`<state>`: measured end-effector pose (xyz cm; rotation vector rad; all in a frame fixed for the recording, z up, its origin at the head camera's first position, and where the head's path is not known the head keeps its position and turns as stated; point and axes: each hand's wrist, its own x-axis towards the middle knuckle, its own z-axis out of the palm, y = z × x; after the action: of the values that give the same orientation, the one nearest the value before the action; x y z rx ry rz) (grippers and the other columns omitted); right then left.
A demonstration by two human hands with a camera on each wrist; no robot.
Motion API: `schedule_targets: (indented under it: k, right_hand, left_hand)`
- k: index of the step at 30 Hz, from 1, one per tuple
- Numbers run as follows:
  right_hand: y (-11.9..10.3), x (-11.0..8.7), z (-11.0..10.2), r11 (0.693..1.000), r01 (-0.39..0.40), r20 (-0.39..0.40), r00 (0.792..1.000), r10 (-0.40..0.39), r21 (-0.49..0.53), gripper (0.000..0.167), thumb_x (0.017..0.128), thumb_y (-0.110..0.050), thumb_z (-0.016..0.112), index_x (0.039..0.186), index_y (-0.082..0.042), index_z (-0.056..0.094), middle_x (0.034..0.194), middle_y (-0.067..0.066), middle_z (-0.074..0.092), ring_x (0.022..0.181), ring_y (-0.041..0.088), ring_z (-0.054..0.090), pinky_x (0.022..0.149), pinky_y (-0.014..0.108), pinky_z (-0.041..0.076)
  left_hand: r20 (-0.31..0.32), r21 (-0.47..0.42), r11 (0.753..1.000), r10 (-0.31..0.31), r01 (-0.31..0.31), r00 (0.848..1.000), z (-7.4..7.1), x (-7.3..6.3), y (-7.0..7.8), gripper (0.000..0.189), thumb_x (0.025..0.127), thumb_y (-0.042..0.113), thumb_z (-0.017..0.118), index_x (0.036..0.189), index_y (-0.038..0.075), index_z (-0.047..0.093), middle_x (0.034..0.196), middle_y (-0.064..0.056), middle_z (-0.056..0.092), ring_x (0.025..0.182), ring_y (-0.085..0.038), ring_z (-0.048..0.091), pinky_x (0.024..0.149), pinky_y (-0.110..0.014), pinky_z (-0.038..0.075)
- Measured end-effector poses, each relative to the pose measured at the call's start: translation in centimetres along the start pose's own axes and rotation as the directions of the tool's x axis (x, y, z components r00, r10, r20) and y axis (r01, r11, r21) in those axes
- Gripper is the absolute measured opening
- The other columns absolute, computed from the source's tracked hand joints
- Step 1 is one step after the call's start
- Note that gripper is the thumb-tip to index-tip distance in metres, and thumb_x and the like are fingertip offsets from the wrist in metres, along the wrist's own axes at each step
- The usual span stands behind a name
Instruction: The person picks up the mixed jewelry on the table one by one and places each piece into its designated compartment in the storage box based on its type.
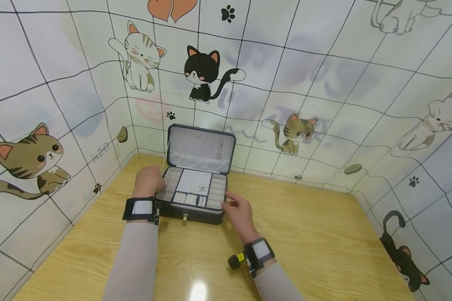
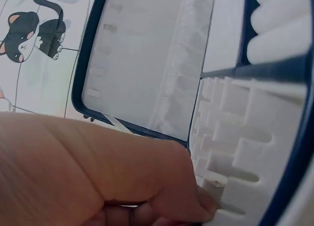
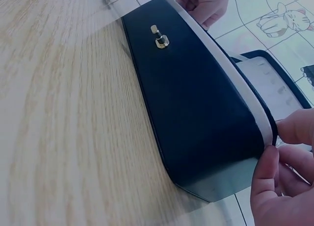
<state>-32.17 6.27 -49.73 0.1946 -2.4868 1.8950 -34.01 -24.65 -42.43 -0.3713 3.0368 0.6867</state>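
Observation:
A dark blue jewelry box (image 1: 201, 215) stands with its lid (image 1: 200, 147) raised, lined in pale grey. Inside the box lies a tray (image 1: 193, 179) with slots, a square of small holes, ring rolls and compartments. My left hand (image 1: 147, 182) grips the tray's left edge, thumb over the slotted section (image 2: 245, 133) in the left wrist view; its fingertips are partly hidden. At the opposite edge my right hand (image 1: 240, 212) pinches the rim between thumb and fingers, above a white inner lip (image 3: 240, 86). Small jewelry pieces (image 1: 202, 188) sit on the holed square.
A gold clasp (image 1: 185, 217) juts from the box's front. The box rests on a wood-grain table (image 1: 305, 234), near the cat-patterned wall covering (image 1: 256, 104). A necklace (image 1: 220, 149) hangs inside the lid. Each wrist wears a strapped camera, the right one with a yellow-and-black piece (image 1: 236, 260).

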Motion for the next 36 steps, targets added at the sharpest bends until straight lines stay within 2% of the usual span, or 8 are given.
schedule_targets:
  k: [8, 21, 25, 29, 36]
  right_hand:
    - [0.6, 0.2, 0.1, 1.000, -0.024, -0.017, 1.000, 0.024, 0.014, 0.041, 0.095, -0.009, 0.075, 0.136, -0.012, 0.073, 0.133, 0.010, 0.071, 0.105, 0.020, 0.066, 0.073, 0.022, 0.054]
    - [1.4, 0.4, 0.3, 0.999, 0.007, -0.039, 0.999, -0.005, 0.045, 0.039, 0.095, -0.008, 0.075, 0.133, -0.011, 0.074, 0.140, 0.010, 0.069, 0.105, 0.019, 0.066, 0.075, 0.021, 0.055]
    - [1.5, 0.5, 0.3, 0.998, 0.021, -0.046, 0.999, -0.019, 0.055, 0.039, 0.095, -0.007, 0.075, 0.133, -0.011, 0.074, 0.140, 0.010, 0.069, 0.105, 0.019, 0.065, 0.076, 0.020, 0.055]
    - [1.7, 0.5, 0.2, 0.998, 0.038, -0.046, 0.998, -0.036, 0.055, 0.038, 0.094, -0.008, 0.076, 0.132, -0.011, 0.074, 0.140, 0.010, 0.070, 0.103, 0.019, 0.064, 0.077, 0.020, 0.054]
    - [1.7, 0.4, 0.2, 0.998, 0.052, -0.030, 0.998, -0.052, 0.024, 0.037, 0.093, -0.011, 0.078, 0.130, -0.012, 0.076, 0.142, 0.009, 0.070, 0.103, 0.019, 0.064, 0.077, 0.020, 0.054]
  left_hand:
    - [-0.008, 0.036, 0.999, 0.025, -0.025, 1.000, 0.2, 0.4, 0.0, 0.010, 0.081, 0.006, 0.074, 0.084, -0.002, 0.070, 0.078, -0.015, 0.063, 0.072, -0.030, 0.056, 0.061, -0.038, 0.043]
    - [-0.020, 0.100, 0.988, 0.118, -0.116, 0.993, 0.6, 0.4, -0.1, 0.008, 0.079, 0.003, 0.074, 0.076, 0.000, 0.067, 0.071, -0.012, 0.062, 0.067, -0.028, 0.055, 0.059, -0.036, 0.040]
    - [-0.043, 0.106, 0.985, 0.139, -0.134, 0.989, 0.9, 0.4, -0.1, 0.005, 0.080, 0.001, 0.074, 0.080, -0.002, 0.070, 0.073, -0.013, 0.064, 0.068, -0.028, 0.056, 0.059, -0.037, 0.042]
    - [-0.068, 0.121, 0.982, 0.154, -0.145, 0.986, 1.2, 0.2, 0.1, 0.004, 0.083, -0.001, 0.070, 0.085, -0.004, 0.072, 0.077, -0.015, 0.067, 0.069, -0.028, 0.057, 0.060, -0.038, 0.044]
    - [-0.083, 0.113, 0.986, 0.135, -0.126, 0.987, 0.9, -0.2, 0.1, 0.005, 0.085, -0.001, 0.067, 0.084, -0.004, 0.071, 0.077, -0.016, 0.066, 0.070, -0.029, 0.056, 0.060, -0.039, 0.045]
